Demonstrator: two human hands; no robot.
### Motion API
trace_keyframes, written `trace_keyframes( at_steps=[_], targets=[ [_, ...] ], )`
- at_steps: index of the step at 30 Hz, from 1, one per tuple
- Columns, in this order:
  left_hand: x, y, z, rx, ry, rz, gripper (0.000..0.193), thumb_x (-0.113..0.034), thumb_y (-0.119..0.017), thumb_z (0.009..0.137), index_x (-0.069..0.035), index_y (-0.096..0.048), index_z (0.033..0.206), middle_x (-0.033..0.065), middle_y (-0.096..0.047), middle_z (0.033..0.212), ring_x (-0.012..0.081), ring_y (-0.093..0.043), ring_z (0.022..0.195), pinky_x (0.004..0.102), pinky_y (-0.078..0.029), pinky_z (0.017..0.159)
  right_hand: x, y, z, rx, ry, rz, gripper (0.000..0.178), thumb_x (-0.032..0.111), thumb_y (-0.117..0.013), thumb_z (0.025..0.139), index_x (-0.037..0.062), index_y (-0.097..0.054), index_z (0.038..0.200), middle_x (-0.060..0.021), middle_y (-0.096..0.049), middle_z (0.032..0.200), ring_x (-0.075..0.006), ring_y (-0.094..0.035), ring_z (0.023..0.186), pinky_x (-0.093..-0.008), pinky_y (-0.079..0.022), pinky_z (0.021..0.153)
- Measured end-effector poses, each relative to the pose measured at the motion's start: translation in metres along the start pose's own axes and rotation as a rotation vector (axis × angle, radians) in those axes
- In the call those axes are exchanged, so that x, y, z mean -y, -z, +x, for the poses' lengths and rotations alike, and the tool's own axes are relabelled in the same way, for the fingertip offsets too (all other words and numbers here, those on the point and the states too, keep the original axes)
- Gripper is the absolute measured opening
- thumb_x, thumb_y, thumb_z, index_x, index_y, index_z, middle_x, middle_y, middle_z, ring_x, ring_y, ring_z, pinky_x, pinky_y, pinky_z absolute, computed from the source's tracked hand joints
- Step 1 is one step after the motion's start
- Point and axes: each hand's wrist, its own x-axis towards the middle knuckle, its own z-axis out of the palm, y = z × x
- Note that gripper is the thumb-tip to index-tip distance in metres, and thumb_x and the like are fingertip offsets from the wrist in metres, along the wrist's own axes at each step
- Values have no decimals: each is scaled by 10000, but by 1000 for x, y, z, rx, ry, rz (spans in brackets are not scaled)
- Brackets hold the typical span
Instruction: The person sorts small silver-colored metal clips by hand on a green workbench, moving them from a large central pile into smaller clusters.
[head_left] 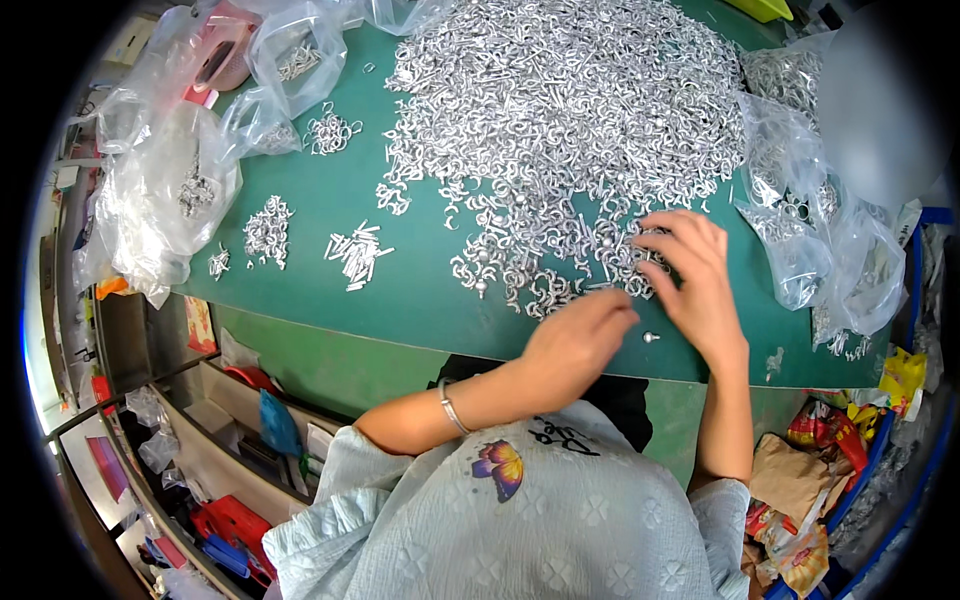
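Observation:
A wide heap of small silvery metal parts (570, 100), many of them curved hooks, spreads over the green tabletop (420, 310). My right hand (690, 275) reaches onto the near right edge of the heap. Its fingers are bent but apart, with the fingertips among the curved pieces. My left hand (585, 335) is just left of it, by the table's front edge. Its fingers are pressed together, and whatever they may hold is hidden. A loose round-headed metal piece (651, 337) lies between the two hands. Another round-headed piece (481, 288) lies farther left.
Smaller sorted piles lie left: straight pins (358, 254), curved pieces (268, 232) and rings (330, 130). Clear plastic bags (165, 190) crowd the left end. More bags of parts (785, 240) stand right. Below the table are an open drawer (235, 455) and a blue-edged crate (858, 480).

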Motion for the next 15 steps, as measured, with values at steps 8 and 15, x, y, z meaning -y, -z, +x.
trace_keyframes(
  at_steps=[8, 15],
  targets=[
    [-9, -20, -4, 100, -47, 0, 329, 14, -610, 720, 15, -645, 1047, 146, -611, 1072, 315, -592, 944, 388, -488, 777, 14, -15, 12, -35, 16, -46, 208, 68, -749, 738, 57, -626, 906, -57, -583, 945, -245, -529, 914, -376, -371, 777],
    [32, 47, 20, -105, 112, 419, 219, -16, -709, 777, -46, -656, 987, 98, -609, 973, 291, -575, 895, 407, -435, 769, 18, -27, 23, 39, 79, -130, 262, 44, -737, 715, 50, -620, 950, -65, -547, 926, -255, -511, 912, -387, -365, 775]
  ],
)
